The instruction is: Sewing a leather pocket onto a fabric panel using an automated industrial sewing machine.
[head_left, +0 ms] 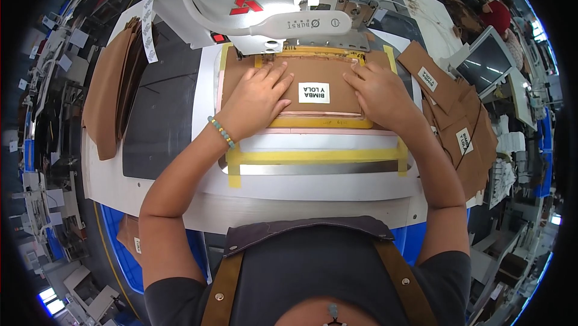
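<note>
A brown panel with a white label lies in a yellow frame under the head of a white sewing machine. My left hand, with a beaded bracelet, rests palm down on the panel's left part, fingers apart at its upper edge. My right hand presses on the panel's right end, fingers slightly bent and apart. The frame sits over white sheets with strips of yellow tape.
Stacked brown pieces stand at the left; labelled pieces pile at the right beside a small screen. Blue bins sit below the table edge. A person in red is at the back right.
</note>
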{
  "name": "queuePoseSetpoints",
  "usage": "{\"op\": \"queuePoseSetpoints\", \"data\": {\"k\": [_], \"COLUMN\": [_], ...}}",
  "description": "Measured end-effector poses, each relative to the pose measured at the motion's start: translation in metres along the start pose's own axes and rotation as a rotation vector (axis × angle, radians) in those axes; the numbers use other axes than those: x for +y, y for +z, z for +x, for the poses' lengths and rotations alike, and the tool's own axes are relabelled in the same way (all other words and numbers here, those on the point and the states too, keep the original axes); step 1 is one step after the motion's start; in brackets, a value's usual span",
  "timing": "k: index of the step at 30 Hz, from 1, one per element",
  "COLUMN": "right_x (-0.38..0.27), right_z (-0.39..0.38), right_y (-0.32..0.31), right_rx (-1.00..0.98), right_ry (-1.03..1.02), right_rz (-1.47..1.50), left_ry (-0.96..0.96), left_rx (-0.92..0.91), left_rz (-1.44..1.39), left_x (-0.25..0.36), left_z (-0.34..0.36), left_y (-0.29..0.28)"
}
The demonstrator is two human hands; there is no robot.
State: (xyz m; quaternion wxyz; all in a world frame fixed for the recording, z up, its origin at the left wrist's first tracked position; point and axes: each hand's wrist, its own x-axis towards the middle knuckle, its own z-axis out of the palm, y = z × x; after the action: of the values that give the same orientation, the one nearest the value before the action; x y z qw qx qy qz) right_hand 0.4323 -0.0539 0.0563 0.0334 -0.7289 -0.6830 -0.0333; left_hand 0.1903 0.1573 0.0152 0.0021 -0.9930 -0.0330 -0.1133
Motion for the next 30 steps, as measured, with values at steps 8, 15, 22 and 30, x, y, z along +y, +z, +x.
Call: {"op": "queuePoseSetpoints", "data": {"k": [8,15,22,30], "right_x": [0.001,-0.002,-0.013,-0.029], "right_z": [0.007,0.018,0.032,0.049], "right_y": [0.004,0.012,0.021,0.023], "right_rx": [0.033,0.033,0.179,0.101], "right_ry": [-0.019,-0.085,-0.177,-0.187], "right_rz": [-0.033,-0.060,-0.044,-0.046], "left_ry": [-0.011,-0.055,0.003,0.014], "left_rx": [0.026,0.007,0.050,0.059], "left_rz": [-0.006,-0.039,-0.129,-0.136], "left_x": [0.000,0.006,0.017,0.015], "left_z": [0.000,0.002,0.008,0.008], "left_y": [0.000,-0.004,0.001,0.003]}}
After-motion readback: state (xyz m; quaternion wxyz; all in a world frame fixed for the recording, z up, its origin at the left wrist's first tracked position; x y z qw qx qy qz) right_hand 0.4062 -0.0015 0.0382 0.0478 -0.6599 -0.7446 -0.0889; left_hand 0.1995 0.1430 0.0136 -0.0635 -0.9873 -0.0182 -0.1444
